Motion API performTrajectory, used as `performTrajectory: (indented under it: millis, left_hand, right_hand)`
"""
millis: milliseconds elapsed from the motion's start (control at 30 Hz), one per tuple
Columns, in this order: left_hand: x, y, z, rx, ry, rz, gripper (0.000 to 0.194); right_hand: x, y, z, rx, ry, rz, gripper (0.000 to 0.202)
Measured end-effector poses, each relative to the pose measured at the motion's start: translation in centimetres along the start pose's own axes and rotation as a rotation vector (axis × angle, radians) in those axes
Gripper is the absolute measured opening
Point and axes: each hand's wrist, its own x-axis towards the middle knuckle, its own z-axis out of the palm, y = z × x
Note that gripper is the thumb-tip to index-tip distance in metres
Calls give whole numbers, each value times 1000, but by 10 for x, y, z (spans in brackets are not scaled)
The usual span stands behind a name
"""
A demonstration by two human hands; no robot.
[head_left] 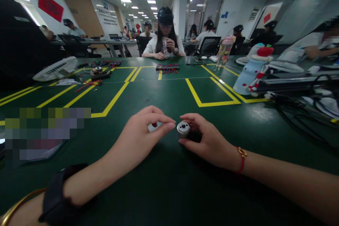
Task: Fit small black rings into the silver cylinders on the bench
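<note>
My right hand (pixel 202 136) curls around a small metal motor (pixel 183 130), thumb at its near side and fingers at its far side. The motor stands upright on the green table, its round pale top face showing a dark centre and small holes. Just left of it is my left hand (pixel 148 130), thumb and forefinger tips pinched together close to the motor's top edge. Whatever that pinch holds is too small to make out. Through the gap between those fingers show a pale patch and a dark reddish spot that I cannot identify.
Yellow tape lines mark the green table (pixel 148 95). A bundle of coloured wires (pixel 167 67) lies ahead, before a seated person (pixel 164 44). A blue bottle (pixel 246 76) and black cables (pixel 293 116) are at right. Left are a white fan (pixel 57 69) and a pixelated area.
</note>
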Motion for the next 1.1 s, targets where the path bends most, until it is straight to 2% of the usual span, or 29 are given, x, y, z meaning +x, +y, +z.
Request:
performTrajectory:
  millis: [167, 300, 367, 467, 567, 700, 767, 867, 933, 1000, 1067, 1100]
  left_hand:
    - [-10, -18, 18, 24, -139, -38, 17]
    - [-10, -20, 30, 48, -157, -11, 18]
    - [-11, -19, 28, 19, -156, -19, 21]
    - [-15, -24, 12, -18, -122, -68, 28]
    - [-24, -38, -15, 14, -49, -175, 30]
    - [-36, -55, -43, 57, 18, -399, 37]
    - [-40, -58, -48, 71, 38, -466, 40]
    - [-41, -57, -47, 92, 51, -452, 38]
    - [-41, -55, -45, 101, 57, -436, 36]
    - [-41, -53, -44, 98, 46, -430, 35]
    - [-41, -52, -44, 90, 29, -428, 34]
    - [-41, -52, -44, 85, 19, -424, 34]
  right_hand:
    - [0, 1, -6, -34, 4, -6, 43]
    - [0, 0, -3, -9, -9, 0, 44]
    - [1, 0, -3, 17, -13, 3, 44]
    - [1, 2, -17, 40, 28, 23, 46]
    - [-7, 11, -54, -31, 183, 120, 51]
    - [-31, 40, -124, -358, 460, 333, 59]
    - [-45, 57, -156, -533, 549, 436, 60]
    - [-59, 79, -185, -633, 565, 561, 59]
    - [-61, 85, -190, -698, 577, 519, 64]
    - [-56, 79, -180, -875, 629, 341, 71]
    - [-45, 63, -156, -1015, 575, 112, 69]
    - [-38, 52, -138, -1015, 476, 26, 64]
